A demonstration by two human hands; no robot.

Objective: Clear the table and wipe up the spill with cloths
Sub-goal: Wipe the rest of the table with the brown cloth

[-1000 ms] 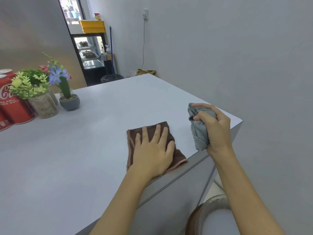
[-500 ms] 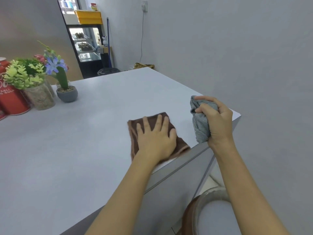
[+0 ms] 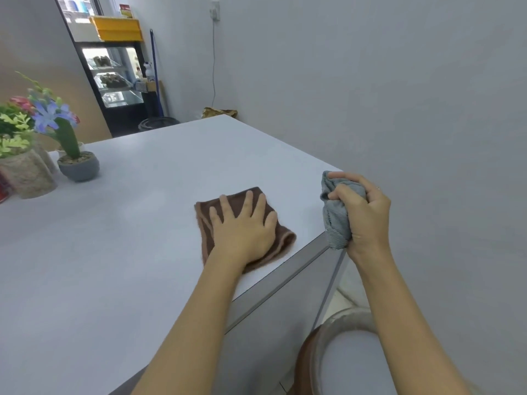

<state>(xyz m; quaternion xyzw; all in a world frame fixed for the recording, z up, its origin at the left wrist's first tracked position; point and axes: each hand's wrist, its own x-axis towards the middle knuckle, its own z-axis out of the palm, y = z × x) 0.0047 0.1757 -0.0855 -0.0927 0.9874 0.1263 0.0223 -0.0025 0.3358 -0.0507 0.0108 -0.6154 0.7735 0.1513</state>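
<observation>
A folded brown cloth (image 3: 206, 223) lies flat on the white table (image 3: 119, 252), close to its right front edge. My left hand (image 3: 245, 228) presses on the cloth with straight, spread fingers and covers most of it. At the table's right corner my right hand (image 3: 363, 216) grips a bunched grey cloth (image 3: 336, 220), held just off the edge. No spill shows on the table surface.
A small cactus with a blue flower in a grey pot (image 3: 78, 166) and a green plant in a woven pot (image 3: 27, 175) stand at the far left. A round stool (image 3: 345, 357) sits below the table's right edge. A grey wall runs along the right.
My left hand slid the brown cloth slightly away from the front edge. My right hand stayed at the corner with the grey cloth. The view shifted right, moving the red cans almost out of frame.
</observation>
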